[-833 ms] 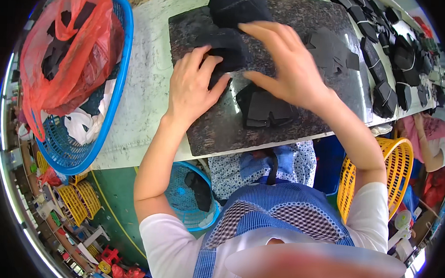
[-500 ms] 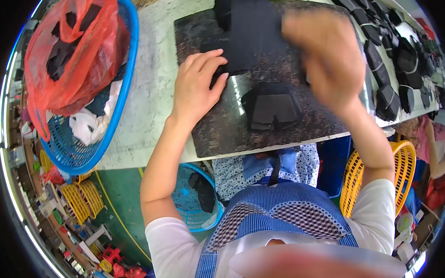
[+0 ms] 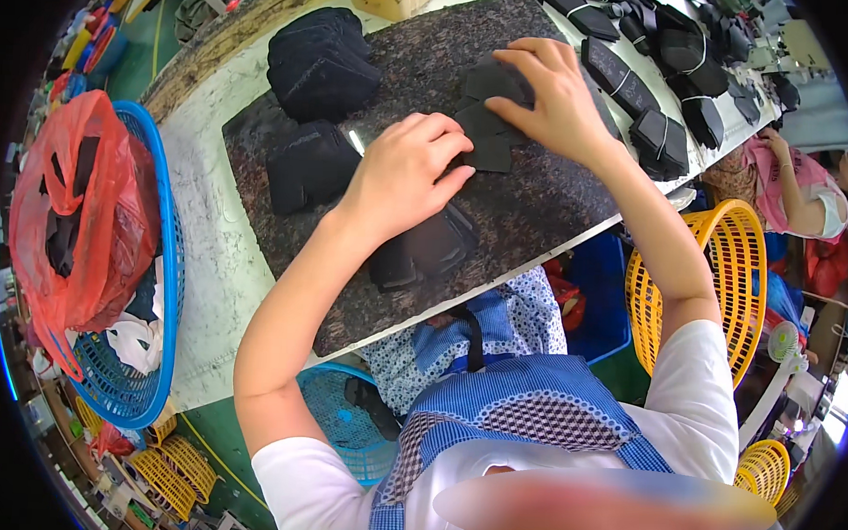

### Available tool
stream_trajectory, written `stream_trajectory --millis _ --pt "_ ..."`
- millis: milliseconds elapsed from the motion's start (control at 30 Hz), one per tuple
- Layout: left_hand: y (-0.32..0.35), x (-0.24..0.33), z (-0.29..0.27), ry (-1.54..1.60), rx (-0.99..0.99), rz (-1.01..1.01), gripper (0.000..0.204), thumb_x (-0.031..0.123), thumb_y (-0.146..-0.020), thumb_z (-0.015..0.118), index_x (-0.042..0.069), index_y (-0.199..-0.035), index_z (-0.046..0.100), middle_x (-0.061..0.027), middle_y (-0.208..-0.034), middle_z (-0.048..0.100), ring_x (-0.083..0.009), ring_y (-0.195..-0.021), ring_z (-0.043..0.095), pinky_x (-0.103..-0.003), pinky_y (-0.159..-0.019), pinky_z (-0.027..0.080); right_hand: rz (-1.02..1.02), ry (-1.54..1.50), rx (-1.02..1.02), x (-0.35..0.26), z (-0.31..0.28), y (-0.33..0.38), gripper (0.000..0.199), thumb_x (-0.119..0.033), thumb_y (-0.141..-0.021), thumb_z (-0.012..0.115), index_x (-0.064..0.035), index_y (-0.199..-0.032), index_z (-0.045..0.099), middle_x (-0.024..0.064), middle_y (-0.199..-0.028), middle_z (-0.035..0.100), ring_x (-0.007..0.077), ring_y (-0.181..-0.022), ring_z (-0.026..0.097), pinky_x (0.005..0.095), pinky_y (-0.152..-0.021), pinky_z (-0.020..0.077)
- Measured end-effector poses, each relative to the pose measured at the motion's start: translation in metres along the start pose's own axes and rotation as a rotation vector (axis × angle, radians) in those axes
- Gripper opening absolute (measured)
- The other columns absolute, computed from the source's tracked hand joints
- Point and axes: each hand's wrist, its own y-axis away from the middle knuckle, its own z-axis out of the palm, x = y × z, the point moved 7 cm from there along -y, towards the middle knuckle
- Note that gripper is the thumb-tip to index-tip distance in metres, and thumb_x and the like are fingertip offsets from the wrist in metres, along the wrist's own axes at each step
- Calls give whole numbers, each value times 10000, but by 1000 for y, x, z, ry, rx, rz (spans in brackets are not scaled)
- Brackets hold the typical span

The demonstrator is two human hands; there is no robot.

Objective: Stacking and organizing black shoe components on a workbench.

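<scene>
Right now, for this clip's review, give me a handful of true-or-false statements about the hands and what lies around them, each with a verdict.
1. Both hands rest on flat black pieces on the dark speckled slab. True: left hand, right hand, black pieces.
2. The blue basket holds a green bag. False: the blue basket holds a red bag.
3. A yellow basket stands at the person's right. True.
4. The left hand grips scissors. False: it lies open with its fingers on the pieces.
</scene>
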Motion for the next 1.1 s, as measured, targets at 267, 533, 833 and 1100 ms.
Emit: stream_trajectory --millis 267,533,833,1100 --pt "-22 -31 9 13 94 -139 495 163 -789 810 38 -1218 598 -122 -1149 634 -316 -1107 616 -407 -965 510 -93 -21 60 -14 3 2 287 -199 -781 790 -58 -1001 672 68 -1129 643 309 -1150 571 415 -983 476" --pt "-24 -37 19 25 4 -176 522 198 -797 824 35 -1228 579 -126 -1118 673 -312 -1092 634 -411 -971 510 -131 -72 140 -15 0 11 149 -87 -822 745 -77 -957 683 59 -935 668 254 -893 650 368 -776 534" --pt "-24 -58 33 906 -53 -665 416 85 -901 778 -16 -1249 573 -82 -1009 709 -117 -863 698 -267 -791 579 245 -409 184 10 -9 10 204 -72 -827 770 -53 -1011 685 91 -997 693 273 -904 672 357 -800 545" --pt "-22 -52 26 1026 79 -632 527 -22 -901 734 -13 -1363 482 -132 -1053 717 -154 -931 712 -290 -857 598 22 -258 64 -23 -7 18 313 -189 -758 839 -65 -1009 697 70 -1070 696 298 -1008 659 390 -840 561"
